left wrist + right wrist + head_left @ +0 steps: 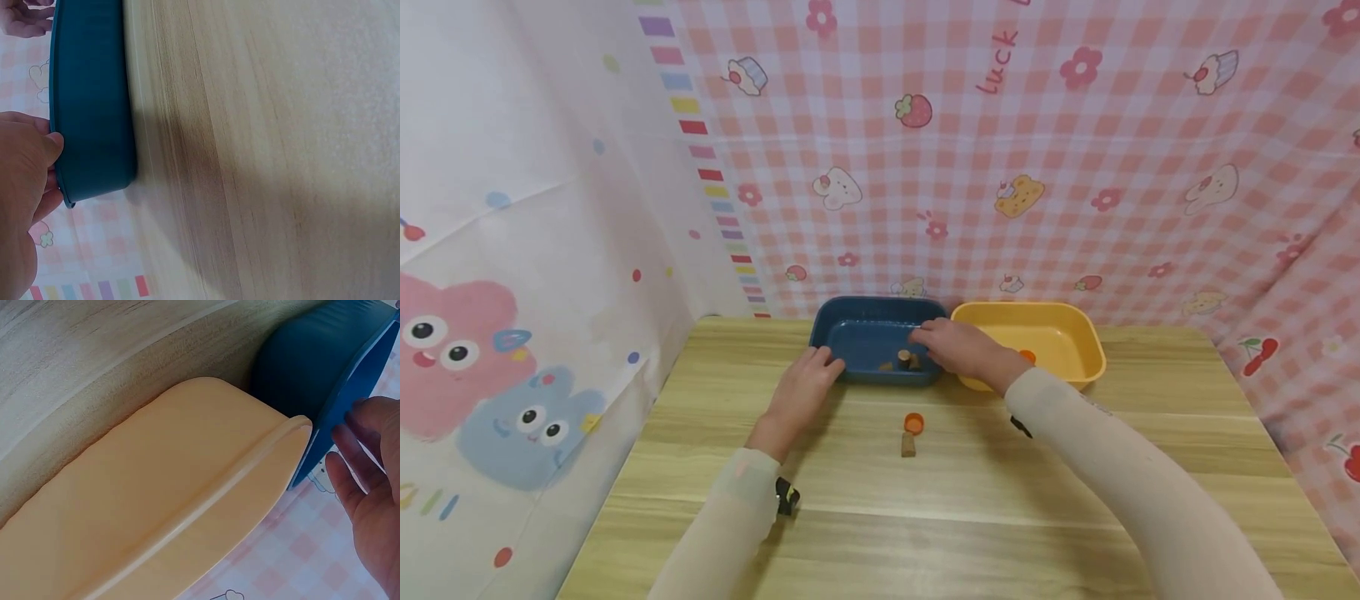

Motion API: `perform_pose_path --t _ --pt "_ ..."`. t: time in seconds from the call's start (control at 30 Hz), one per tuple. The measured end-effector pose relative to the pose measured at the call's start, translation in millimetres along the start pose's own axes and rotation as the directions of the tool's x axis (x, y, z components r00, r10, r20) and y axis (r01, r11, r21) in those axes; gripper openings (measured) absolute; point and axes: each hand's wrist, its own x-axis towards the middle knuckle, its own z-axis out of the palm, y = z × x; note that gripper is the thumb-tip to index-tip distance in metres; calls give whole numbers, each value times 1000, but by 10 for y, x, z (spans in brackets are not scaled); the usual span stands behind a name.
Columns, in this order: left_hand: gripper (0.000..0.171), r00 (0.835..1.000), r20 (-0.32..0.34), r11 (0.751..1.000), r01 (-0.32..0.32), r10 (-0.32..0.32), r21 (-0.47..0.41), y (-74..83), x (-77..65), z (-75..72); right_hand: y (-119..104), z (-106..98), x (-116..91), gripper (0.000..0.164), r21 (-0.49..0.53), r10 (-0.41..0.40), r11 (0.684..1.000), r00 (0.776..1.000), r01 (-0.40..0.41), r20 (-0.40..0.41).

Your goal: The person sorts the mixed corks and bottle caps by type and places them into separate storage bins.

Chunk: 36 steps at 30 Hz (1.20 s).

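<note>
My left hand pinches the rim of a dark blue plastic basin at its near left corner, thumb on the outer wall. Over the basin's right end hangs my right hand, its fingers loosely bent, with nothing showing between them. Inside the basin, close by that hand, lie several small brown corks. On the table in front, an orange bottle cap sits just behind another tapered cork.
A yellow basin stands against the blue one's right side, with an orange piece inside, partly hidden by my right wrist. Both basins are at the back of the wooden table, before a pink checked cloth.
</note>
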Motion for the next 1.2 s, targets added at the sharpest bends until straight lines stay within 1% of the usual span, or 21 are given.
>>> perform_pose_path --t 0.3,0.47,0.6,0.73,0.83,0.93,1.03,1.2 --pt "18 1000 11 1000 5 -5 17 -16 4 25 -54 -19 -66 29 -4 -99 995 992 99 -76" --pt "18 1000 -4 1000 1 -1 18 -18 4 19 -78 -49 -137 27 -15 -116 993 990 115 -79" --pt "18 1000 -1 1000 -1 1 15 -15 4 15 -111 -67 -225 26 -23 -118 993 989 116 -89" --pt "18 1000 4 1000 -1 1 18 -10 5 13 -151 -58 -323 25 -46 -140 990 983 136 -117" --pt "18 1000 -6 1000 -3 3 19 -6 5 8 -174 -38 -390 24 -68 -162 986 976 153 -149" --pt "18 1000 -21 1000 -6 6 18 -6 3 12 -196 -8 -447 24 -60 -166 986 972 158 -167" --pt "17 1000 -30 1000 -10 10 16 -5 1 14 -225 24 -497 23 -8 -166 986 971 167 -172" --pt "17 1000 -19 1000 -7 8 17 -6 -2 18 -303 84 -567 24 13 -206 977 960 212 -188"
